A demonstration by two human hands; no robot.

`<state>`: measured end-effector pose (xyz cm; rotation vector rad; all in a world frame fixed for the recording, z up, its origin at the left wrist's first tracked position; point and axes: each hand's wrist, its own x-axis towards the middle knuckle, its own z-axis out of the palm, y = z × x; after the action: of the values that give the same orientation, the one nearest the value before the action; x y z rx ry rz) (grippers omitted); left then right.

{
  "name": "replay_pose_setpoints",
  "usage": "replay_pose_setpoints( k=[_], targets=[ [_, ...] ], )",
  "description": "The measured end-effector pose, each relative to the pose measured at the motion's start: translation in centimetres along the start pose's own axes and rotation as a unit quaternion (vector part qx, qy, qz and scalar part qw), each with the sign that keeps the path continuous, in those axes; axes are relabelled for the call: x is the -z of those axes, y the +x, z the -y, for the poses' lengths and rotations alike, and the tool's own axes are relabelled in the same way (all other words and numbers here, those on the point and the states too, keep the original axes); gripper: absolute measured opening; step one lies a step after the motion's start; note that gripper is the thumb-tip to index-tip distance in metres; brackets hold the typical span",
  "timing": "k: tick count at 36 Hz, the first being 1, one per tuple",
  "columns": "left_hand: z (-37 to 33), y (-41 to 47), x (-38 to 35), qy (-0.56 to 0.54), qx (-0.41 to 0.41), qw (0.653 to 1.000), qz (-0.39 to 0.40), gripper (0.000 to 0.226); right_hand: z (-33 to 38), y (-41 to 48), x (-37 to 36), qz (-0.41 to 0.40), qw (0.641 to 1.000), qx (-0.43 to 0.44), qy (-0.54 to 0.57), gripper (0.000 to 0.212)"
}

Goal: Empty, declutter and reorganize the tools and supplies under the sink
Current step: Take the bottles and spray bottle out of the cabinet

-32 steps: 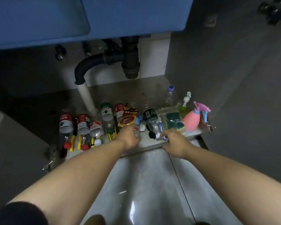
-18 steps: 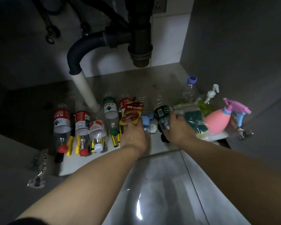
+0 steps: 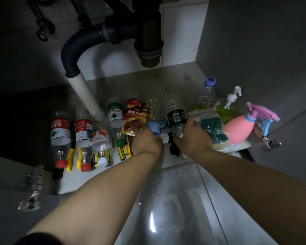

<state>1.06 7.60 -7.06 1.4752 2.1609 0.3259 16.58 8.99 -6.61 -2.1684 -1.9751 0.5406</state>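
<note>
Clear plastic bottle w/ black label (image 3: 176, 117) lies on grey cabinet shelf (image 3: 175, 82), neck clasped by R hand (image 3: 193, 138); L hand (image 3: 145, 141) pinches red foil packet (image 3: 133, 121) left of grip. Rec: lift straight out.

The cupboard was dim. Its far wall (image 3: 180, 41) was pale tile, bright at the middle and dark to the left. A grey side panel (image 3: 254, 41) rose on the right. A black drain pipe (image 3: 148, 41) hung down, and a ribbed hose (image 3: 78, 43) curved left from it into a white pipe (image 3: 85, 92). 2 metal hinges showed, a left hinge (image 3: 32, 191) and a right hinge (image 3: 270, 142). The near, glossy floor tiles (image 3: 175, 191) carried 1 bright glint (image 3: 153, 221).
</note>
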Motion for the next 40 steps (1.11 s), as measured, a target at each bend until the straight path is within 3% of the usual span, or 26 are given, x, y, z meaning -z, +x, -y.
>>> replay_pose_setpoints(
  k=[7,11,18,23,29,32,40],
  targets=[
    [-0.3,-0.6,1.0,-0.097,0.056,0.993,0.024,0.054,-2.1,-2.3,4.1,0.046,0.993,0.035,0.101,0.066],
    [-1.1,-3.0,2.0,-0.206,0.086,0.974,0.035,0.048,-3.8,-4.3,6.8,0.062,0.988,0.073,0.12,0.077],
    [-2.4,-10.9,1.8,-0.37,0.032,0.925,0.077,0.073,-9.0,-10.3,9.6,0.109,0.985,0.095,0.099,0.084],
    [-2.6,-18.5,-1.0,-0.426,0.042,0.888,0.167,0.075,-14.0,-16.0,10.4,0.19,0.977,0.035,0.09,0.075],
    [-1.7,-24.6,-6.4,-0.406,0.059,0.874,0.259,0.066,-20.1,-19.9,9.5,0.228,0.968,-0.049,0.091,0.07],
    [-1.2,-25.4,-9.1,-0.386,0.066,0.875,0.285,0.064,-22.3,-20.5,8.1,0.21,0.976,-0.053,0.028,0.073],
    [-0.9,-22.7,-15.4,-0.318,0.044,0.889,0.326,0.05,-25.0,-19.0,1.6,0.159,0.983,-0.094,0.001,0.078]
  ],
)
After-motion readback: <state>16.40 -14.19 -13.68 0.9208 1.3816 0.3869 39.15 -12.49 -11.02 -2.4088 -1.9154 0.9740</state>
